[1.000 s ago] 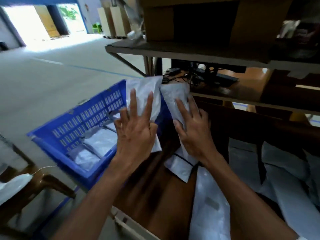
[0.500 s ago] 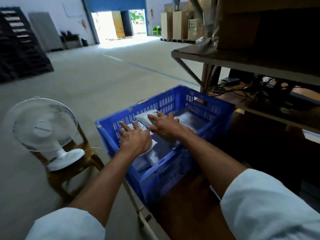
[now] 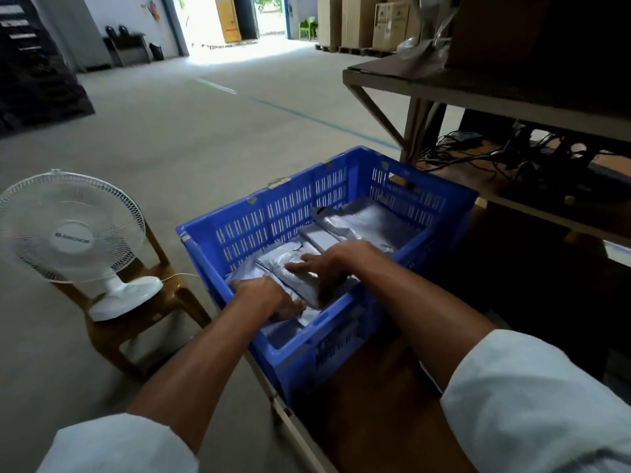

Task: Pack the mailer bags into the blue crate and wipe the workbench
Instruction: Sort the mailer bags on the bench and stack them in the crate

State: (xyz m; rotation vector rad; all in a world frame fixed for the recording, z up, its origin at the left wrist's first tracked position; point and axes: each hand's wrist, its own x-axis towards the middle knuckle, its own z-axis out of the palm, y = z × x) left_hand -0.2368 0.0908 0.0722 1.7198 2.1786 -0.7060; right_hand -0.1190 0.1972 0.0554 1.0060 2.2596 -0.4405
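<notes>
The blue crate (image 3: pixel 341 339) stands on the left end of the brown workbench (image 3: pixel 368 414). Several grey mailer bags (image 3: pixel 362 223) lie stacked inside it. Both of my hands reach into the crate's near half. My left hand (image 3: pixel 266 295) lies palm down on the mailers by the left wall, with its fingers spread. My right hand (image 3: pixel 327 264) rests on a folded grey mailer (image 3: pixel 293 278), its fingers straight and pointing left. Neither hand grips anything that I can see. The bags under my palms are partly hidden.
A white table fan (image 3: pixel 71 237) stands on a brown chair (image 3: pixel 160 295) left of the bench. A shelf (image 3: pixel 478 93) with boxes rises at the right, with cables and devices (image 3: pixel 532 158) beneath it. Concrete floor stretches behind the crate toward a bright doorway.
A second ago my hands were pushing two mailers over the crate's rim. They then dropped inside, and since half a second ago they have shifted toward the near left corner on the bags.
</notes>
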